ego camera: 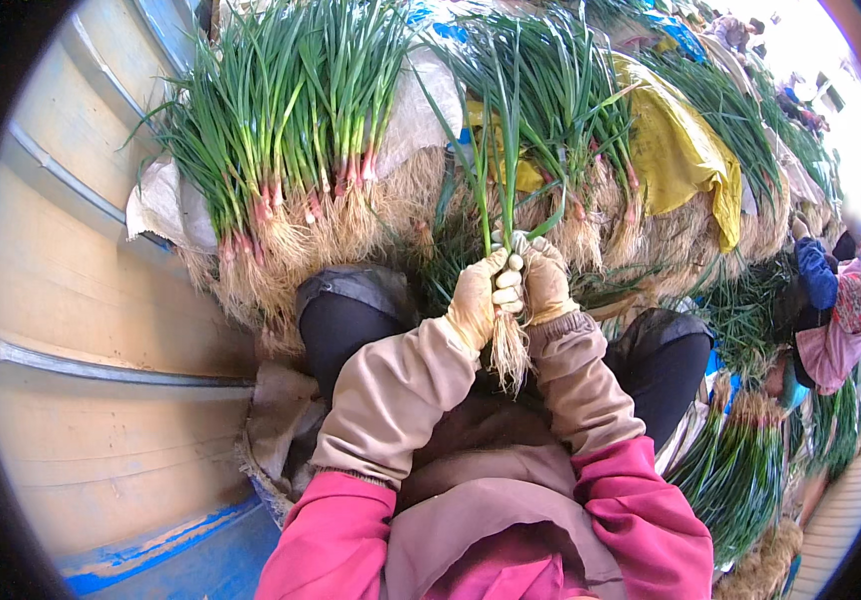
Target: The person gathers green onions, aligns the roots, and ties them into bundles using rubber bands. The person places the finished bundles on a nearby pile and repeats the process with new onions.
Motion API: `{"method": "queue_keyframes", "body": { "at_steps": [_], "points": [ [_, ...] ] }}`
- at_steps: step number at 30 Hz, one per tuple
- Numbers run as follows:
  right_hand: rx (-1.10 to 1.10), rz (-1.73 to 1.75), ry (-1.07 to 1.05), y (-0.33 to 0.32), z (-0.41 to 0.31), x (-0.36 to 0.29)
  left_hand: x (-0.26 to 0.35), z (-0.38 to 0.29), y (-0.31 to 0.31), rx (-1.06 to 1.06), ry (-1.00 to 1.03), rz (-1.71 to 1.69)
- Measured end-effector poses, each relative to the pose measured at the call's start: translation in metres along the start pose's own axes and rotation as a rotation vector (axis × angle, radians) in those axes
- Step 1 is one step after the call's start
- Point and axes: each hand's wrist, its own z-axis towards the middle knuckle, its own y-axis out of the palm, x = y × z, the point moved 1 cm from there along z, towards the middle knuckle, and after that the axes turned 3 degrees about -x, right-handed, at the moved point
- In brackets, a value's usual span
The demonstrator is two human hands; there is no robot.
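Observation:
Both of my hands wear pale, soiled gloves and meet above my lap in the middle of the head view. My left hand (481,292) is closed around the lower stems of a few green garlic plants (507,180), their leaves pointing away from me. Below the fist hang their pale stringy roots (511,349). Against the same stems, from the right, lies my right hand (548,277); its fingertips are at the stems just above the left fist, partly hidden. Beyond the hands stand large bundles of the same plants (280,127), with reddish stem bases and dense roots.
A ribbed metal wall (115,300) rises at the left. Yellow sacking (682,142) and white sacking (423,105) lie among the bundles. Another person (843,300) sits at the right, near loose green plants (745,322) and a further bundle (738,465). More people are at the far upper right.

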Motion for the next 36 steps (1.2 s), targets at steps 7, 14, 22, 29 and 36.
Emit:
{"method": "queue_keyframes", "body": {
  "at_steps": [7, 14, 22, 29, 36],
  "points": [
    [0.013, -0.096, -0.186, -0.058, 0.04, 0.001, 0.0, -0.002, 0.001, 0.109, 0.077, 0.274],
    [0.027, -0.376, -0.387, -0.026, 0.023, -0.006, -0.019, 0.01, -0.006, 0.369, 0.175, 0.649],
    [0.078, 0.151, -0.05, -0.049, 0.035, 0.002, -0.021, 0.007, -0.005, 0.296, 0.109, 0.44],
    [-0.078, -1.864, 0.11, -0.072, 0.028, 0.01, 0.003, 0.0, 0.01, -0.071, 0.317, 0.17],
    [0.459, -1.731, -0.744, -0.049, 0.021, -0.092, -0.011, 0.012, 0.003, 0.121, 0.219, 0.325]
  ]
}}
